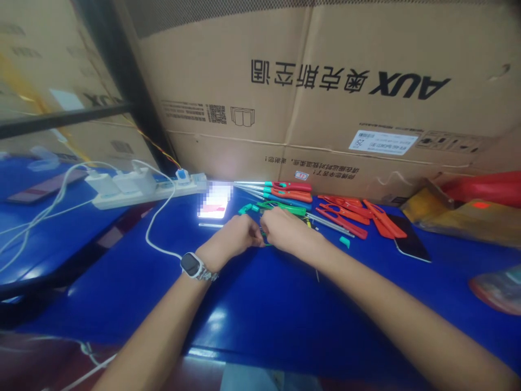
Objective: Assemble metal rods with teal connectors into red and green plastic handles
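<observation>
My left hand [241, 234] and my right hand [280, 227] meet over the middle of the blue table [260, 304], fingers curled in and pinched. Between them shows a sliver of something thin and green; the fingers cover the rest, so its kind is hidden. Just beyond the knuckles lie several long-nosed lighters [290, 194] with red, orange and blue handles and metal tubes pointing left. A green handle piece [287, 207] rests right behind my right hand. Small teal pieces [247, 208] lie behind my left hand, and another teal piece [344, 242] sits right of my right wrist.
Red and orange handle shells [345, 212] are spread to the right, beside a dark phone [411, 244]. A lit phone [215, 201] lies at back left near a white power strip [126, 193] with cables. A large cardboard box [228, 157] stands behind the table.
</observation>
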{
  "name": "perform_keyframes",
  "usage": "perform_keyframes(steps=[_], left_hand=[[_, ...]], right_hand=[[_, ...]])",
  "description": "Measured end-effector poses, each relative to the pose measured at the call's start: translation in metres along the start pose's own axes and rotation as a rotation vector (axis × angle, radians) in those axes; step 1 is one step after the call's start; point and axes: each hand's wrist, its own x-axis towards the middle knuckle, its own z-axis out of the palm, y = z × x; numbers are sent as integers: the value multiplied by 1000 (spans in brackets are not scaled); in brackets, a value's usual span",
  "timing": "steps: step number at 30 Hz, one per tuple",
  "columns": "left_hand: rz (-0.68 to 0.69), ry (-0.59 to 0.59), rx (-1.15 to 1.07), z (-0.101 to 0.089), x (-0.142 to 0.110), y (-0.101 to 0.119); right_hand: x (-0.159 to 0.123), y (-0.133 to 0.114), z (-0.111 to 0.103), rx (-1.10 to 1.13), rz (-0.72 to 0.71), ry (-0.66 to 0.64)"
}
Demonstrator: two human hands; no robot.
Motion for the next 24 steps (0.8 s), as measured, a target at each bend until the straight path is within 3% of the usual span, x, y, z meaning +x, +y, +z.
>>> perform_keyframes(steps=[8,16,21,24], left_hand=[[104,-21,-14,-2,-4,7],[163,-12,66,-5,-2,3],[193,180,136,-4,-1,3],[218,232,235,-1,-1,3]], right_hand=[[-27,20,32,-87,-150,154],[-40,40,41,-4,-265,218],[-44,40,48,69,-230,203],[-47,45,49,160,-199,209]])
